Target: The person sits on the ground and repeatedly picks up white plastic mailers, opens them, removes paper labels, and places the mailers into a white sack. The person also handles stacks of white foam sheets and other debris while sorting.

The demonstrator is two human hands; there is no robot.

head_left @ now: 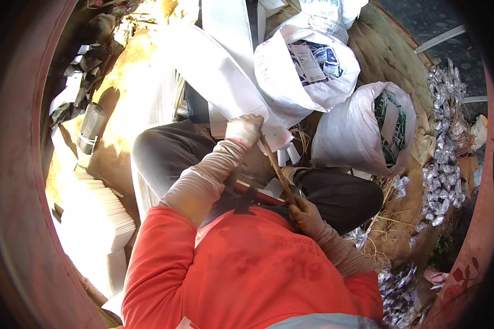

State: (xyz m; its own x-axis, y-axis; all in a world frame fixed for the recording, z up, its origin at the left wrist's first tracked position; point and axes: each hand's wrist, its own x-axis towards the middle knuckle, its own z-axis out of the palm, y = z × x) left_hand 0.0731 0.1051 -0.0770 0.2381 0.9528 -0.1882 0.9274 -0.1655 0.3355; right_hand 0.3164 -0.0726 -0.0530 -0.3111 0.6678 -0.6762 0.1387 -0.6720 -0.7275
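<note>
Stick [274, 164] sits mid-frame, right hand [308, 217] fingers gripping its lower end; left hand [243, 130] fingers curl by sheet [225, 77], can't tell pinch. Likely working stick at sheet; next move needs steady grip.

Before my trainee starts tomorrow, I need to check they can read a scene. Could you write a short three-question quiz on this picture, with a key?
1. Multiple choice: what is in the right hand?
a) a roll of tape
b) a brown stick
c) a metal spoon
2. True or false: the sack of green packets is to the right of the sack of blue packets.
3. Fill in the colour: the left hand is at the lower end of a long ____ strip.

Key: 1. b; 2. true; 3. white.
</note>
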